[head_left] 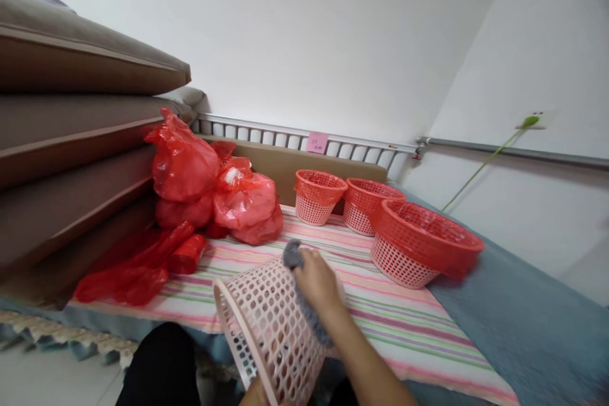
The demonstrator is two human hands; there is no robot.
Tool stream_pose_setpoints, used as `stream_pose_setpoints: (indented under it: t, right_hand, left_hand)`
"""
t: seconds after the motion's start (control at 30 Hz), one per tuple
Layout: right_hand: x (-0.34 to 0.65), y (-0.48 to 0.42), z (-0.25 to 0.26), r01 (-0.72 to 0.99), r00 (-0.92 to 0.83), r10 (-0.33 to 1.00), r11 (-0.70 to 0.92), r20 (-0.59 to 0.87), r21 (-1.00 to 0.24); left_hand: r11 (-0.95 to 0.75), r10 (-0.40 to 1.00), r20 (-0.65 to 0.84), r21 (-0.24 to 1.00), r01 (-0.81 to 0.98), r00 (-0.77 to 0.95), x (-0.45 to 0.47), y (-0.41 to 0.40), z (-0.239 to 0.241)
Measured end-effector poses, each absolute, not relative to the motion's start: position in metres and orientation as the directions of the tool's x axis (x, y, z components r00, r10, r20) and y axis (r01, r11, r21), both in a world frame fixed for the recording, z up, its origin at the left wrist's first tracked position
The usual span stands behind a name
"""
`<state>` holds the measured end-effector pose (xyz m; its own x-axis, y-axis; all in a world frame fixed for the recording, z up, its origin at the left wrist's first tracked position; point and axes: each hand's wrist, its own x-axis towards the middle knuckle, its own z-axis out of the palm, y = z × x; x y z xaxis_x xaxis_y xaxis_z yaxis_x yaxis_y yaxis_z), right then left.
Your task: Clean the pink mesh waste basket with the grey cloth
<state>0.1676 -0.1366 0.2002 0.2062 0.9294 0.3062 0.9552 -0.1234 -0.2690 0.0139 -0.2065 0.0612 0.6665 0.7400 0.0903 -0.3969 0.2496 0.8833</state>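
A pink perforated plastic basket point(266, 323) lies on its side in front of me, its rim toward me. My right hand point(318, 280) rests on its outer wall, fingers closed on a grey cloth point(295, 261) pressed against the basket. My left hand point(254, 394) shows only as a sliver at the bottom edge under the basket's rim; its fingers are hidden.
Three pink baskets lined with red bags point(320, 195) point(368, 203) point(421, 241) stand on the striped cloth point(404, 323). Red plastic bags point(209, 184) are heaped at the left beside stacked brown cushions point(71, 139). A metal bed rail point(295, 136) runs along the white wall.
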Motion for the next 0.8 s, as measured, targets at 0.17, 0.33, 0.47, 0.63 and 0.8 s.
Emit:
stream_pose_setpoints:
  t: [0.17, 0.33, 0.47, 0.63, 0.8]
  right_hand:
    - [0.233, -0.105, 0.198, 0.887, 0.461, 0.855, -0.432, 0.238, -0.163]
    - [0.238, -0.105, 0.193, 0.892, 0.450, 0.860, -0.422, 0.239, -0.161]
    - [0.242, -0.106, 0.193, 0.877, 0.470, 0.860, -0.430, 0.196, -0.215]
    - [0.210, -0.120, 0.196, 0.901, 0.414, 0.877, -0.357, 0.245, -0.246]
    - [0.119, -0.165, 0.197, 0.942, 0.080, 0.946, 0.031, 0.314, -0.335]
  left_hand:
    - [0.156, 0.695, 0.139, 0.928, -0.337, 0.705, 0.017, -0.219, 0.098]
    - [0.199, 0.743, 0.194, 0.850, -0.488, 0.641, 0.013, -0.211, 0.120]
    - [0.228, 0.870, 0.069, 0.822, -0.522, 0.488, 0.008, -0.204, 0.140]
    - [0.278, 0.892, -0.005, 0.795, -0.540, 0.452, 0.013, -0.208, 0.142]
    - [0.241, 0.915, -0.004, 0.806, -0.540, 0.403, 0.014, -0.198, 0.100]
